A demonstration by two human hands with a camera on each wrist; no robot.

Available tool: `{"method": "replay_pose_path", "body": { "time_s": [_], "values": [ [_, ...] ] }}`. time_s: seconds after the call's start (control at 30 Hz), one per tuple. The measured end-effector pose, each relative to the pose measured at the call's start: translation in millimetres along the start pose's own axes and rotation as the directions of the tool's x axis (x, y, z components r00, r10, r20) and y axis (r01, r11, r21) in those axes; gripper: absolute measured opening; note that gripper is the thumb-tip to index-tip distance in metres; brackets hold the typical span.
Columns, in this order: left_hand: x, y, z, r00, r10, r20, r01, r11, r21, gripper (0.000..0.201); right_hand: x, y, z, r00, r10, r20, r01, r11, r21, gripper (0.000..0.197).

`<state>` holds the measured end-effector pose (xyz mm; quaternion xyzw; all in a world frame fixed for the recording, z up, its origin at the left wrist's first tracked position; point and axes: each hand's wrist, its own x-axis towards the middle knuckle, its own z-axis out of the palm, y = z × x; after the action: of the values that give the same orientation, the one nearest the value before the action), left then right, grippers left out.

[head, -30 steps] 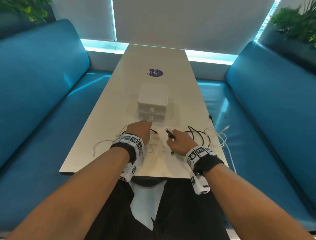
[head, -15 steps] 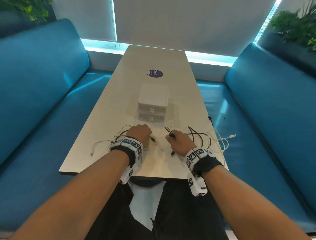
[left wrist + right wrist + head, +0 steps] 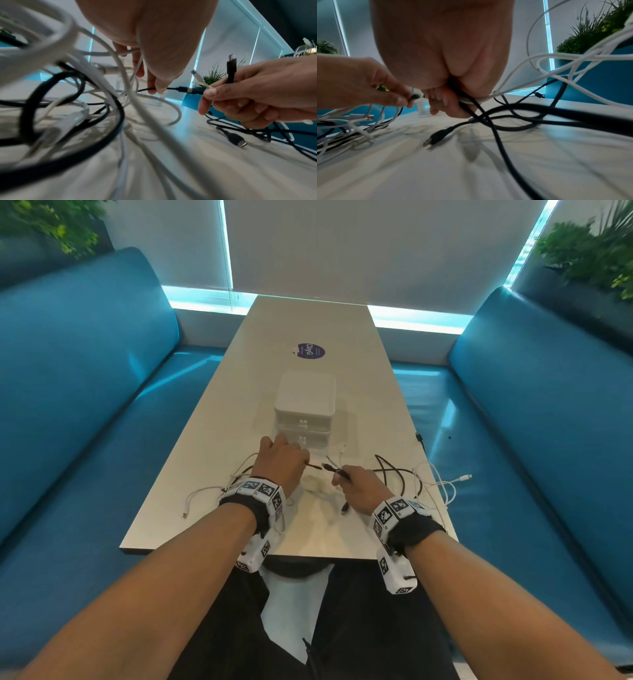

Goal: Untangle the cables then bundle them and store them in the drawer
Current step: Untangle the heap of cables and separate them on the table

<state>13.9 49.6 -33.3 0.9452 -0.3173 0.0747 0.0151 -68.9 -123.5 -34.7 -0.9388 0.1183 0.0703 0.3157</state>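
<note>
A tangle of white and black cables (image 3: 397,474) lies on the table's near end, in front of a white two-drawer unit (image 3: 305,405) whose drawers are closed. My left hand (image 3: 305,463) pinches a thin black cable (image 3: 145,89) just behind its plug, with loops of white cable (image 3: 109,56) hanging around the palm. My right hand (image 3: 337,477) grips a black cable end (image 3: 230,70) and a white cable end (image 3: 199,77), both sticking up from the fist, and their strands (image 3: 471,102) trail from it. A loose black plug (image 3: 435,138) lies on the table under the right hand.
The beige table (image 3: 308,323) runs away from me with a round purple sticker (image 3: 310,351) past the drawer unit. Blue bench seats (image 3: 85,405) flank both sides. White cable (image 3: 445,484) hangs over the right edge, and another white end (image 3: 191,501) lies at the left.
Both hands stay nearly in place. My right hand has lifted its cable ends, and the left fingers now meet the black plug between the hands. The white end at the right edge slid nearer.
</note>
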Motion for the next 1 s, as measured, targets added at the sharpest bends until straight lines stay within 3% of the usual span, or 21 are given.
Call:
{"method": "replay_pose_path", "body": {
  "time_s": [0.23, 0.4, 0.5, 0.6, 0.73, 0.83, 1.0],
  "values": [
    [2, 16, -9, 0.996, -0.056, -0.07, 0.029, 0.941, -0.336, 0.018, -4, -7, -1, 0.996, 0.051, 0.078, -0.047, 0.998, -0.046, 0.027],
    [-2, 22, -11, 1.0, 0.02, 0.0, -0.018, 0.9, -0.435, 0.012, -2, -5, 3, 0.994, 0.048, 0.097, -0.035, 0.992, -0.125, 0.031],
    [-10, 26, -14, 0.997, 0.06, 0.054, -0.024, 0.86, -0.509, 0.023, -2, -3, 5, 0.995, 0.039, 0.088, -0.027, 0.99, -0.136, 0.03],
    [-11, 29, -13, 0.991, 0.1, 0.086, -0.045, 0.873, -0.485, 0.034, -1, -3, 7, 0.995, 0.02, 0.093, -0.005, 0.988, -0.157, 0.031],
    [-5, 30, -4, 0.979, 0.177, 0.102, -0.124, 0.913, -0.39, 0.028, 1, -5, 6, 0.992, 0.012, 0.127, 0.008, 0.988, -0.155, 0.029],
    [-2, 28, -1, 0.984, 0.154, 0.093, -0.112, 0.928, -0.355, 0.029, 2, -2, 6, 0.994, 0.02, 0.108, -0.008, 0.994, -0.109, 0.03],
    [-1, 28, 0, 0.995, 0.063, 0.073, -0.021, 0.883, -0.469, 0.026, 3, -2, 2, 0.995, 0.07, 0.07, -0.062, 0.993, -0.104, 0.029]
  ]
}}
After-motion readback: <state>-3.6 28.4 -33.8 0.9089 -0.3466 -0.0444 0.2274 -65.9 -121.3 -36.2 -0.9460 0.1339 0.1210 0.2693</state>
